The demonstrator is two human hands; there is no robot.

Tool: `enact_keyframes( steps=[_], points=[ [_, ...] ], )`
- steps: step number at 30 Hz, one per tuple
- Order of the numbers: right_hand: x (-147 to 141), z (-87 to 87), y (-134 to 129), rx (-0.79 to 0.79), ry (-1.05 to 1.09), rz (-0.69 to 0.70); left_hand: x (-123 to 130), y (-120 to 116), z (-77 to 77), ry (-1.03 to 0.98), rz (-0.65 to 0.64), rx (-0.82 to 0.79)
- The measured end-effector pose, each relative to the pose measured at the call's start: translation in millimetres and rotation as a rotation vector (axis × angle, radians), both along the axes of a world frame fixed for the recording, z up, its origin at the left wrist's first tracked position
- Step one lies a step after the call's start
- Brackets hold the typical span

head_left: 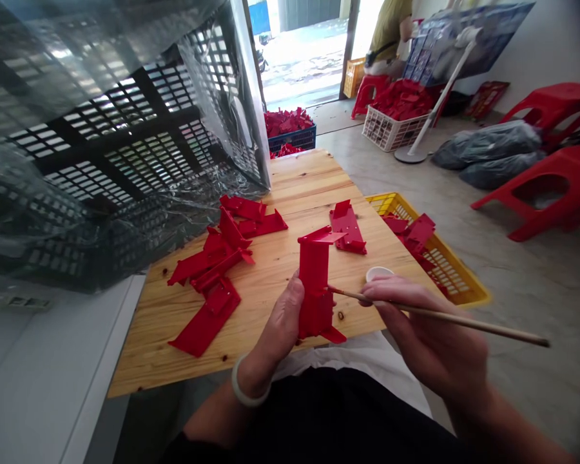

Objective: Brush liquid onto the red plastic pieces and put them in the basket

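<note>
My left hand [281, 319] grips a red plastic part [314, 277] upright above the wooden table, thumb on its face and the other fingers mostly hidden behind it. In my right hand [428, 328] is a thin wooden-handled paintbrush [473, 323], pinched near its tip. The tip meets the right edge of the red part at about mid-height. Just beyond my right fingers sits a small white dish [379, 273], partly covered by them. Another red part [348, 227] lies behind the held one. To the left is a loose heap of similar red parts [217, 258].
A yellow crate [457, 277] with red parts stands below the right side of the wooden table [299, 174]. A plastic-wrapped dark crate [140, 129] rises at left. Farther off are a white crate [384, 132], a fan [428, 125], red stools [551, 180] and a seated person [389, 32].
</note>
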State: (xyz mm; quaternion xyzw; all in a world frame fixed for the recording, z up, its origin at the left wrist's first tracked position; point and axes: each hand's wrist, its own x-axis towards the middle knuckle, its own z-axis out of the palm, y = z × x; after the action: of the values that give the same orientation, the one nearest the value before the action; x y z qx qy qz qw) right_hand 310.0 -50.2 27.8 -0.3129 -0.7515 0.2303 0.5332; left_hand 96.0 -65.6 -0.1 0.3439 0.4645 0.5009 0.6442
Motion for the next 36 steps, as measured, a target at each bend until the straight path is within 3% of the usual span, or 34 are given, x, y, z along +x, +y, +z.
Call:
enact_keyframes(
  steps=[8,12,20,28,36],
  points=[
    [-3.8,-1.3,2.4,-0.043,-0.069,0.053,-2.4,0.2,-9.6,-0.027,0.001,0.039],
    [-5.0,-0.6,4.8,0.004,-0.071,0.004,-0.7,0.8,-6.8,-0.045,-0.015,0.02],
    [0.4,-5.9,8.3,-0.092,-0.032,-0.028,-4.7,2.1,-9.2,-0.097,0.001,-0.028],
    [-9.5,-1.9,8.1,-0.384,0.263,-0.09,-5.1,6.1,-11.8,-0.265,-0.158,-0.111],
    [-8.2,0.1,7.6,-0.427,0.297,-0.066,-12.2,11.3,-13.0,-0.419,-0.297,-0.107]
  ],
)
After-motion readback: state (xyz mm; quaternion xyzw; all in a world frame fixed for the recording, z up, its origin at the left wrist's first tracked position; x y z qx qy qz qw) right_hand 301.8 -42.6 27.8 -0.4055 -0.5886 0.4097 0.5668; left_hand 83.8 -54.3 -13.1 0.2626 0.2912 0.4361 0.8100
